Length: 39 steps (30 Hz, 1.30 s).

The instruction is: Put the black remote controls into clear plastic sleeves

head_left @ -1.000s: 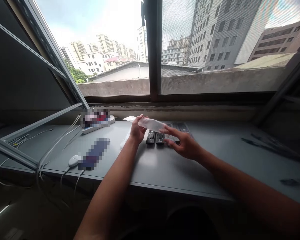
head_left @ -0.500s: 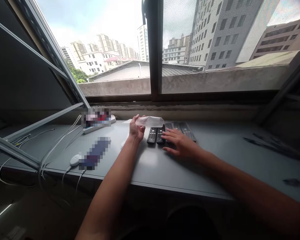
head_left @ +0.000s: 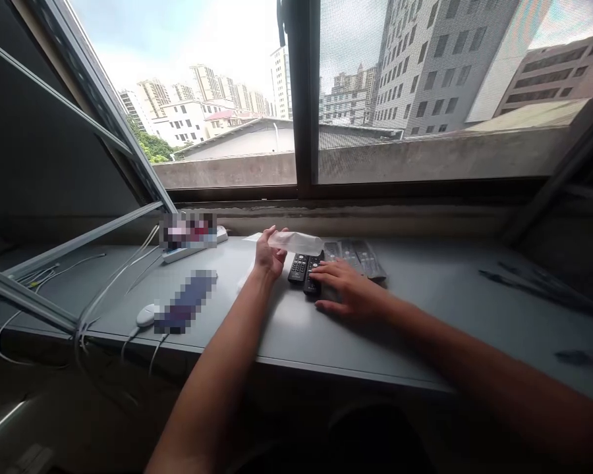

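My left hand [head_left: 271, 254] is closed on a translucent plastic sleeve [head_left: 299, 243], which stretches to the right above the remotes. Two black remote controls lie side by side on the grey table: the left remote [head_left: 297, 268] is untouched, and the right remote [head_left: 311, 280] has the fingertips of my right hand [head_left: 343, 286] on it. The fingers of my right hand are spread, palm down. Behind that hand are several remotes in clear sleeves [head_left: 366, 258], partly hidden by it.
A white power strip [head_left: 195, 249], a white round charger [head_left: 147, 315] and a blurred-out flat object [head_left: 188, 303] lie on the left of the table [head_left: 425, 336]. Dark cables [head_left: 534, 286] lie on the right. A metal frame [head_left: 84, 230] stands at the left, before the window.
My right hand has moved slightly toward me, and the right remote has slid nearer to the table's front edge. My left hand still holds the sleeve.
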Available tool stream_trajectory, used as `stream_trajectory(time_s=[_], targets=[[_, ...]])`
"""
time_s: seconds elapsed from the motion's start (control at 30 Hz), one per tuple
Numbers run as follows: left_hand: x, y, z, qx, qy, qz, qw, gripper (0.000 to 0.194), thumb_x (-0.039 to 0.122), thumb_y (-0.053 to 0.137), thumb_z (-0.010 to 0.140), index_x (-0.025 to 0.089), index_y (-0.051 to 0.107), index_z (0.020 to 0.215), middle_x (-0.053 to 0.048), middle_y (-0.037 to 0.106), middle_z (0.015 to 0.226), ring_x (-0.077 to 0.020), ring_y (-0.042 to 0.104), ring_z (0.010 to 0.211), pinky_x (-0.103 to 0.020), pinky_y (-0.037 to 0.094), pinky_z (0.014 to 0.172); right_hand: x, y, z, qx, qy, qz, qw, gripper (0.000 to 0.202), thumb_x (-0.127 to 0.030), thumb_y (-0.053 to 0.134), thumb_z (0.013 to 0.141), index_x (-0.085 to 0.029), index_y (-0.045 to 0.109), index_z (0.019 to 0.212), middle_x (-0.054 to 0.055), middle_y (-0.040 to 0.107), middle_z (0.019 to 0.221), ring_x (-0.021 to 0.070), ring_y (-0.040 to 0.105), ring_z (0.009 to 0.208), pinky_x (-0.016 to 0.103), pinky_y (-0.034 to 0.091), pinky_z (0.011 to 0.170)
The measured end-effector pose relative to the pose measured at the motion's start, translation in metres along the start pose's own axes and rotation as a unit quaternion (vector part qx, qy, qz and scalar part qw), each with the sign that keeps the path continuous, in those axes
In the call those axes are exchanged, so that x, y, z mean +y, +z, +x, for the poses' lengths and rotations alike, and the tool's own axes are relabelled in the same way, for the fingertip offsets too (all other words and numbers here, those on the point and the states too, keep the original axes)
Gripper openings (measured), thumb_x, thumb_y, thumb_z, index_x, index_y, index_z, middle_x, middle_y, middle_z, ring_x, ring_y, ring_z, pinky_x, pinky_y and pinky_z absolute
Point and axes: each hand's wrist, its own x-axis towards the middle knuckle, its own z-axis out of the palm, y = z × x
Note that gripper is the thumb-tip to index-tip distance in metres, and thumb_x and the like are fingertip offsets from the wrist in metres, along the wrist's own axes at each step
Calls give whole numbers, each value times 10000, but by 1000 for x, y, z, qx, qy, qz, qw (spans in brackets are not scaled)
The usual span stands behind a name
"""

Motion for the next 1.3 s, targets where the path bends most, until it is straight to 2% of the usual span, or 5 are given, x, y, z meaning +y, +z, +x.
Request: stream_trajectory(time_s=[0.17, 0.4, 0.9, 1.1, 1.3], targets=[[0, 1, -1, 6, -8, -5, 1000, 157, 194, 747, 905, 177, 594, 933, -90, 779, 942, -102, 668, 586, -168, 297, 352, -1, -2, 2, 12, -61, 6, 998, 557, -458, 823, 980, -280, 721, 1498, 168, 698, 1366, 361, 659, 1233, 642, 507, 1159], [1, 1, -2, 10, -11, -2, 1000, 150, 204, 721, 943, 179, 576, 911, -94, 775, 935, -99, 664, 577, -164, 294, 354, -5, 2, 5, 17, -110, 33, 993, 280, -351, 788, 1032, -299, 828, 1303, 108, 793, 1293, 357, 607, 1326, 556, 561, 1107], [1, 2, -3, 21, -8, 3, 1000, 144, 209, 736, 928, 180, 596, 921, -84, 773, 931, -104, 658, 581, -172, 317, 368, -18, 2, 8, 8, -133, 162, 978, 171, -306, 778, 1036, -260, 831, 1192, 96, 809, 1174, 283, 712, 1196, 454, 617, 1023], [1, -1, -1, 19, 4, 7, 1000, 141, 197, 742, 910, 185, 608, 951, -65, 772, 931, -108, 675, 596, -172, 334, 369, -18, -5, 10, 76, -83, 190, 975, 110, -298, 750, 1047, -257, 839, 1097, 86, 819, 1110, 277, 746, 1125, 483, 609, 1037], [-1, 0, -2, 28, 9, 13, 999, 135, 195, 729, 920, 187, 595, 932, -76, 777, 927, -134, 715, 630, -195, 491, 463, -21, -10, 11, 170, 86, 243, 951, 161, -388, 792, 1000, -243, 854, 964, 89, 816, 1091, 271, 771, 1031, 437, 640, 940]])
